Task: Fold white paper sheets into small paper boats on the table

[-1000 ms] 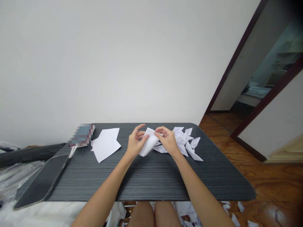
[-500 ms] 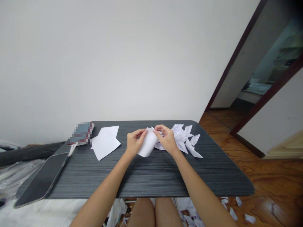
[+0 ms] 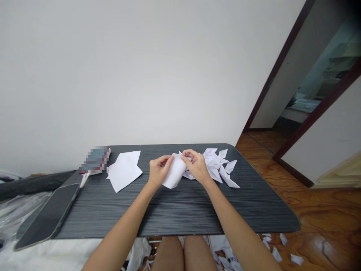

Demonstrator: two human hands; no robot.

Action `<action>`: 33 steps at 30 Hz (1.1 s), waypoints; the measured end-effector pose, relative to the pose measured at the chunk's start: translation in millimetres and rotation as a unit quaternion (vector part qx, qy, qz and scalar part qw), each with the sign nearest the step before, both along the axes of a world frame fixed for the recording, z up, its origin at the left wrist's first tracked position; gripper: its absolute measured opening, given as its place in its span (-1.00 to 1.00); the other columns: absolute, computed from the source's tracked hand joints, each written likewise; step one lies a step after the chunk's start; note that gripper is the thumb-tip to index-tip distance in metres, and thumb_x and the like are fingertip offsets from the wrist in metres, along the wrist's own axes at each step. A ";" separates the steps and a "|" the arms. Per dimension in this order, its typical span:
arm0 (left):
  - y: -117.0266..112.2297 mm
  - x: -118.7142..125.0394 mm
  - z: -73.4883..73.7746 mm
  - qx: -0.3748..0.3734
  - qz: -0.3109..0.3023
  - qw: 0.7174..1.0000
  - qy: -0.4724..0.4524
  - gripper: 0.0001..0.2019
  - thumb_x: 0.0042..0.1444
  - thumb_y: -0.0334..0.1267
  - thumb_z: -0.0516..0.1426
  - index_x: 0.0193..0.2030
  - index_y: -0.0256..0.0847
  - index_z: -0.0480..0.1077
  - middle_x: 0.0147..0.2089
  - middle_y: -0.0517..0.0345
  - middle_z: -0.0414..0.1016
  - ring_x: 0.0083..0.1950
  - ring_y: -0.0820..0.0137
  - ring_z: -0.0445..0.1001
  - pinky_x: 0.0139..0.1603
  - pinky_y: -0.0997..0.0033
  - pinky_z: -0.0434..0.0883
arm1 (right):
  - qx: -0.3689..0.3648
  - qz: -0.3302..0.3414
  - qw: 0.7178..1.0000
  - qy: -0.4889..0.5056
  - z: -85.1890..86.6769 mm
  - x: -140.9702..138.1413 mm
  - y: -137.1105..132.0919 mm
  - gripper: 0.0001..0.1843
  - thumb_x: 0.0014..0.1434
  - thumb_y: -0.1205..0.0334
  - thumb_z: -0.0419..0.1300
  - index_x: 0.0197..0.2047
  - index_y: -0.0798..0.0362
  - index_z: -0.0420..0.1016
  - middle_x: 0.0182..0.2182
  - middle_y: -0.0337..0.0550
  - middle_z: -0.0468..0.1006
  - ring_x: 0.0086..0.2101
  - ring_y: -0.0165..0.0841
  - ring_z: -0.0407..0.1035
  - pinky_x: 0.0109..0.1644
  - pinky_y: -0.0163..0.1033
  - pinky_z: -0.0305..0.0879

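Near: white folded paper pieces [image 3: 276, 254] on the wooden floor [image 3: 318, 222], right, past the surface's [image 3: 180, 216] near edge. Any piece dropped off that edge would probably end up among them and could get stepped on.

Near left: dark flat slab [image 3: 47, 216], phone or tablet, across the left edge. Seems to overhang; an elbow bump might tip it off.

Middle: white paper sheet [image 3: 174, 174], curved over, held between the hands, lower end free. Contact with surface: can't tell. Left hand [image 3: 158, 171]: thumb and fingers pinching its far left edge. Right hand [image 3: 197, 166]: fingers pinching its far right corner. Judgement: if either pinch slips, layers could shift and crease crooked; squeezing the curve unevenly could wrinkle it.

Farther right: folded paper pile [image 3: 214, 163], just beside right hand; a wrist sweep might scatter or crush pieces. Farther left: flat white sheets [image 3: 124, 174], loose, overlapping; a sleeve or draught could slide them.

Far left: grey-blue item with red trim [image 3: 96, 160], pixelated, any label unreadable. No brands or writing legible elsewhere. Far: plain wall [image 3: 180, 75].
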State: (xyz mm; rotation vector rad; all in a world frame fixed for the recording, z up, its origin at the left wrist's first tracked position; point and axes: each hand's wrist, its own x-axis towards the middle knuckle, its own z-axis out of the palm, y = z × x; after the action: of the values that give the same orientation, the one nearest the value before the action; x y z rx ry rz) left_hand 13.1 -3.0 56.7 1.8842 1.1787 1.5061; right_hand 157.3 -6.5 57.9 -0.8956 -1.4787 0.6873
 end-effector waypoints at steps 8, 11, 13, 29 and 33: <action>6.2 -5.2 -5.3 0.004 0.032 0.999 -0.010 -0.77 -0.02 -0.18 0.07 -0.42 -0.30 0.46 -0.44 0.13 0.52 -0.43 0.42 0.45 -0.42 0.55 0.36 | -0.155 0.069 0.975 0.140 -3.7 1.4 3.1 -0.64 -0.16 0.23 0.23 -0.22 0.11 0.35 -0.44 -0.18 0.48 -0.44 -0.43 0.36 -0.34 -0.30 0.28; 6.7 -5.8 -4.5 -0.010 0.030 0.999 -0.011 -0.76 -0.02 -0.17 0.07 -0.42 -0.31 0.46 -0.44 0.12 0.52 -0.43 0.42 0.45 -0.45 0.56 0.36 | -0.218 0.079 0.961 0.152 -5.5 3.2 4.3 -0.74 -0.20 0.17 0.26 -0.44 0.19 0.43 -0.57 -0.16 0.48 -0.54 -0.45 0.34 -0.42 -0.32 0.27; 6.7 -5.6 -3.6 -0.019 0.026 0.999 -0.013 -0.76 -0.02 -0.17 0.07 -0.41 -0.31 0.46 -0.43 0.11 0.52 -0.43 0.41 0.46 -0.46 0.56 0.36 | -0.226 0.067 0.955 0.182 -6.2 3.4 4.7 -0.74 -0.23 0.15 0.28 -0.52 0.19 0.43 -0.59 -0.17 0.49 -0.57 -0.46 0.33 -0.44 -0.33 0.28; 10.6 -10.3 -6.3 0.029 0.075 0.996 -0.027 -0.76 -0.02 -0.17 0.06 -0.42 -0.29 0.46 -0.44 0.11 0.52 -0.44 0.43 0.45 -0.44 0.55 0.35 | -0.321 0.135 0.917 0.193 -8.9 -14.4 -3.3 -0.76 -0.20 0.31 0.28 -0.37 0.18 0.47 -0.42 -0.11 0.55 -0.43 -0.41 0.41 -0.29 -0.32 0.32; 11.5 -10.8 -7.4 0.025 0.077 0.996 -0.045 -0.76 -0.02 -0.16 0.06 -0.41 -0.29 0.46 -0.42 0.10 0.52 -0.42 0.41 0.46 -0.41 0.54 0.37 | -0.333 0.149 0.911 0.191 -9.8 -12.8 -3.6 -0.77 -0.18 0.30 0.27 -0.36 0.17 0.47 -0.46 -0.12 0.55 -0.45 -0.40 0.41 -0.32 -0.32 0.32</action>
State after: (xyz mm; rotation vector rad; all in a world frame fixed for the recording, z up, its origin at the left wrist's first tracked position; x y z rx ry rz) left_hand 2.3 8.5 49.3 1.7715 1.2810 1.6996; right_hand 144.5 -10.1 48.0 -0.9683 -1.0306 1.5640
